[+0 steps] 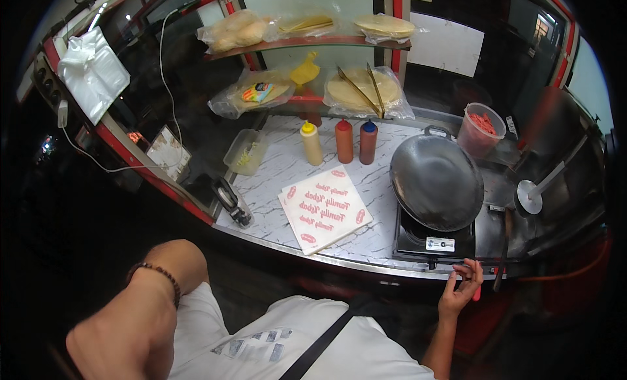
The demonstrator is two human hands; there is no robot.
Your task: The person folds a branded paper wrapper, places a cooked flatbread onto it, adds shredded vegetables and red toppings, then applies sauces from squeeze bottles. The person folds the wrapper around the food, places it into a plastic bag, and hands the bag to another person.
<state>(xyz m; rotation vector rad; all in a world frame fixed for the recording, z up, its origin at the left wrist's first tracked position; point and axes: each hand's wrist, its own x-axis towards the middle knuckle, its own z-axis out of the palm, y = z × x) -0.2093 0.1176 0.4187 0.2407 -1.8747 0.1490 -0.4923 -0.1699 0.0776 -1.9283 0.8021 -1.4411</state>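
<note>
My left hand (121,334) is raised close to the camera, its bent arm wearing a beaded bracelet (155,267); its fingers are out of sight. At the counter's front edge, my right hand (465,283) hangs below the black portable gas stove (434,239), fingers loosely bent and apart, with nothing visible in them. A small red piece (477,293) shows just beside that hand; I cannot make out what it is. On the stove a dark wok (437,181) sits tilted. Left of it lies a stack of printed paper wrappers (326,210).
Behind the wrappers stand three squeeze bottles (344,143). Tongs (362,92) rest on bagged flatbreads (395,89). A tub (482,130) holds red shreds; a clear box (247,151) holds greens. A dark long-handled tool (506,243) lies right of the stove. White plastic bags (95,73) hang left.
</note>
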